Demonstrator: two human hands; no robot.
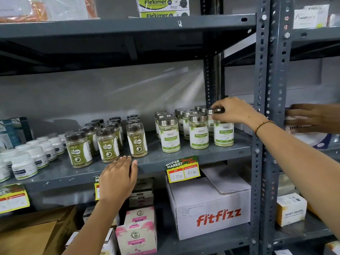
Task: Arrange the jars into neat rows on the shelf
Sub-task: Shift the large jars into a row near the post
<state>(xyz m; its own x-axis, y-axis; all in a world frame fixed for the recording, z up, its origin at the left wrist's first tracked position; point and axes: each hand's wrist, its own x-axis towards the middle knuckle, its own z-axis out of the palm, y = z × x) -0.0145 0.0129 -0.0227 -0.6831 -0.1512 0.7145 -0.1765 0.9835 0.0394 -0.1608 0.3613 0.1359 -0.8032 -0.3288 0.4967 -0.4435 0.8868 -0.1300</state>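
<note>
The front-right Moringa Leaves jar [223,134] stands upright on the grey metal shelf [184,155], at the right end of three steel-lidded rows, near the upright post [261,126]. The right hand [233,112] is curled over it from above, fingertips pinching the steel lid rim, so it grips this jar by the top alone.

That grip is the main risk. A tall jar steered from the lid can tip rather than slide, and it stands just beside the middle-row jar [198,133]; a knock could topple that one into the left-row jar [170,136], since the rows sit close. If the lid is only loosely screwed on, lifting by it might leave the body behind. The front jars also stand near the shelf edge, so a pull forward could send one over, onto the fitfizz carton [217,214] below.

The left hand [118,178] rests flat and open on the shelf lip, holding nothing, its fingertips just short of the brown-lidded Gaska jars [108,144]. A careless reach there could nudge the front Gaska row out of line.
</note>
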